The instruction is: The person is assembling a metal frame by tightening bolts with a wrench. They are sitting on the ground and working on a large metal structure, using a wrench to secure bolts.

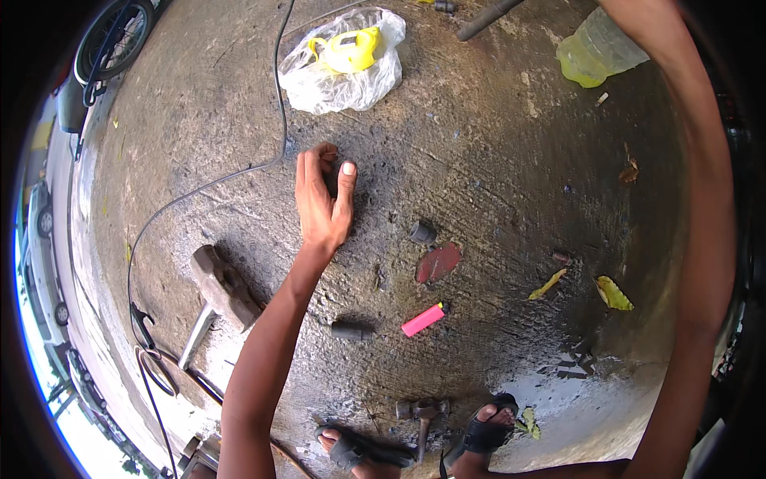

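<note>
My left hand (323,199) is low over the rough ground, fingers curled and thumb raised. A dark thing shows between thumb and fingers, too shaded to name. My right arm (706,207) stretches up along the right side; its hand lies beyond the top edge. Close to that forearm is a clear plastic container (600,49) with yellow-green at its bottom. Right of and below my left hand lie a short dark cylinder (423,231), a reddish oval piece (438,263), a pink lighter (423,319) and another dark cylinder (352,330).
A heavy hammer (226,289) lies left of my left forearm, a smaller hammer (422,410) between my sandalled feet. Beyond my left hand sits a clear plastic bag (343,89) with a yellow item (351,49). A black cable (203,188) curves down the left; a dark bar (491,17) lies at top.
</note>
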Action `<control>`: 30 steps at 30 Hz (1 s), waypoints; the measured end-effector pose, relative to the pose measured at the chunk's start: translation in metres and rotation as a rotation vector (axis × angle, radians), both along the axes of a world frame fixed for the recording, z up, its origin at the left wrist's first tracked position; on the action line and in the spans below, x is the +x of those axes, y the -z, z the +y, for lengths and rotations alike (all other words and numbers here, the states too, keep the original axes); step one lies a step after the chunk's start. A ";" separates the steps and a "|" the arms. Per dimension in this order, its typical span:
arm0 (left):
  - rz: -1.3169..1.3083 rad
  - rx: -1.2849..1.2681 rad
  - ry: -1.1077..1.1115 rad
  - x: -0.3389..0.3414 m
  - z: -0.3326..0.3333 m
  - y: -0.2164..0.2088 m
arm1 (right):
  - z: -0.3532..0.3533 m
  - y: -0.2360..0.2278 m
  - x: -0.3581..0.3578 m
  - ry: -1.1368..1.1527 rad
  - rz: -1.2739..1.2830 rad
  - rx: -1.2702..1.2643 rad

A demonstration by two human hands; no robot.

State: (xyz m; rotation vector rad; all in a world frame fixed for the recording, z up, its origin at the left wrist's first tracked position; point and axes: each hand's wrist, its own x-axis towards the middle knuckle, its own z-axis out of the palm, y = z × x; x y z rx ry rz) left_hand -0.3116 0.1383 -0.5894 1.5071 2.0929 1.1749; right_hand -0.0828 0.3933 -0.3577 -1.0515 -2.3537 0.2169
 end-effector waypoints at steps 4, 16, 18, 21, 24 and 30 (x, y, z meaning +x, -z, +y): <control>0.042 0.048 -0.001 0.004 0.006 0.007 | 0.015 0.038 -0.015 0.091 0.124 0.085; 0.135 0.080 -0.029 0.002 -0.004 0.006 | -0.074 0.034 0.033 -0.001 0.162 -0.019; 0.158 0.088 -0.001 0.004 0.000 0.010 | -0.062 0.036 0.018 -0.017 0.179 0.023; 0.129 0.100 0.013 0.007 0.007 0.007 | 0.006 0.093 -0.022 -0.013 0.308 0.213; 0.133 0.113 0.008 0.015 0.011 0.002 | 0.050 0.116 -0.037 -0.041 0.253 0.164; 0.048 0.041 -0.037 0.009 0.002 0.000 | -0.018 -0.010 -0.003 -0.096 -0.191 -0.028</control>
